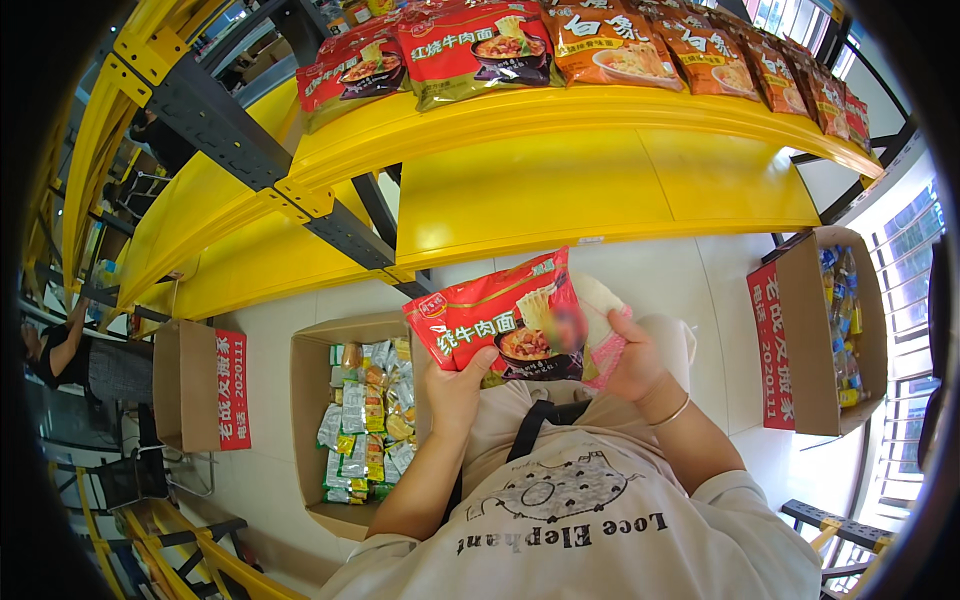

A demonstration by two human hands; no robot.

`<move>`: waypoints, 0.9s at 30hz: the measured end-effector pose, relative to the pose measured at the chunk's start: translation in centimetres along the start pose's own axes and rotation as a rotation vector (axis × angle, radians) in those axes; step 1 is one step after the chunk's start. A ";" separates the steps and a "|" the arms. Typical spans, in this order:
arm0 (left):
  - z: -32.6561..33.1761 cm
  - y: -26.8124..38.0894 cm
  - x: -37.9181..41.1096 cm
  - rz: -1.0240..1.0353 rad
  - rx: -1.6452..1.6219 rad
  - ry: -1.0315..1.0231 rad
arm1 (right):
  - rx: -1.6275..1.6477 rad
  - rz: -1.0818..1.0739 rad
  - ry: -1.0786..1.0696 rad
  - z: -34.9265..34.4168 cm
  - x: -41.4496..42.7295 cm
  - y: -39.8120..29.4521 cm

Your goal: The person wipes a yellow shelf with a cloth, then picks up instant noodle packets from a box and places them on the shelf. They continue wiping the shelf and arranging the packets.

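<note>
My left hand (459, 390) grips the lower edge of a red instant noodle packet (480, 319), its thumb on the front. The packet is tilted, with a bowl of noodles pictured on it. At its right side, my right hand (641, 360) holds a pink and white cloth (606, 330) against or behind the packet; the cloth is partly hidden. Above, on a yellow shelf, stand red noodle packets (480, 52) on the left and orange noodle packets (615, 49) on the right.
A lower yellow shelf (525, 199) lies ahead. An open cardboard box (311, 427) of small packaged goods is on the floor at left, another box (180, 382) beyond it. A box (806, 330) of bottles stands right. A person (60, 352) is at far left.
</note>
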State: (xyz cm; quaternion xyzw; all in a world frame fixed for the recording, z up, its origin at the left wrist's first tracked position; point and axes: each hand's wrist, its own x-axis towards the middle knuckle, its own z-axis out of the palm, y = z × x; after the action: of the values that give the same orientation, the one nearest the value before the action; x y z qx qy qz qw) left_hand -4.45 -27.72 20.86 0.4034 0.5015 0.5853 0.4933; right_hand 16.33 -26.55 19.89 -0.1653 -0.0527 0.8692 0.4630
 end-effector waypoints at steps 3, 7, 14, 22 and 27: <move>0.0 -0.3 0.4 -0.013 0.006 0.002 | -0.024 -0.095 0.024 0.3 -0.9 -0.8; 0.2 -0.3 0.9 -0.089 -0.149 -0.021 | -0.036 -0.155 -0.005 1.1 -2.0 -1.8; 2.0 0.7 1.8 -0.127 -0.371 -0.033 | 0.062 0.128 -0.099 -0.5 2.0 3.5; 0.2 -0.3 2.6 0.024 -0.020 -0.034 | 0.185 0.018 -0.082 2.0 2.3 4.3; 0.0 -1.6 2.7 0.041 -0.019 -0.012 | 0.127 -0.069 -0.093 1.2 1.3 3.2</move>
State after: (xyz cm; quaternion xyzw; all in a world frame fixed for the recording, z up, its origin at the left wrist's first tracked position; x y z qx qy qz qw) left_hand -4.64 -25.02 19.26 0.4122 0.4845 0.5977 0.4880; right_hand 12.76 -27.21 19.92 -0.0932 -0.0244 0.8611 0.4992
